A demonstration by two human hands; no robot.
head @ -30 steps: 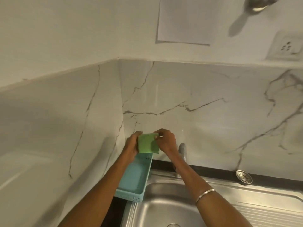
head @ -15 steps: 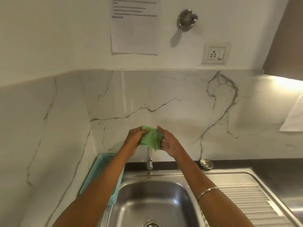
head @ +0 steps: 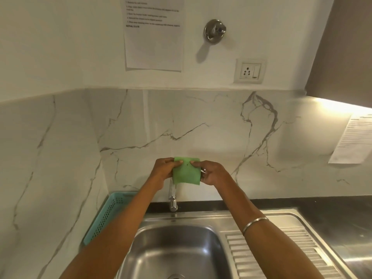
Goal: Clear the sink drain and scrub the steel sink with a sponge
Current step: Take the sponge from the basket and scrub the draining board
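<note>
A flat green sponge [head: 186, 172] is held up in the air above the faucet [head: 172, 198], in front of the marble backsplash. My left hand [head: 163, 169] pinches its left edge and my right hand [head: 211, 172] pinches its right edge, thumbs on the near face. Below lies the steel sink [head: 175, 250], its basin bare and shiny. The drain [head: 175, 276] shows only as a sliver at the bottom edge of the view.
A teal perforated basket [head: 106, 216] stands left of the sink against the side wall. The ribbed steel drainboard [head: 281, 256] lies to the right, with dark counter [head: 340, 216] beyond. A wall tap fitting [head: 214, 31], a socket [head: 250, 71] and paper sheets [head: 154, 35] hang above.
The view has swung right and down, from the corner to the sink. Both hands carried the sponge from over the basket to above the faucet and spread it out flat.
</note>
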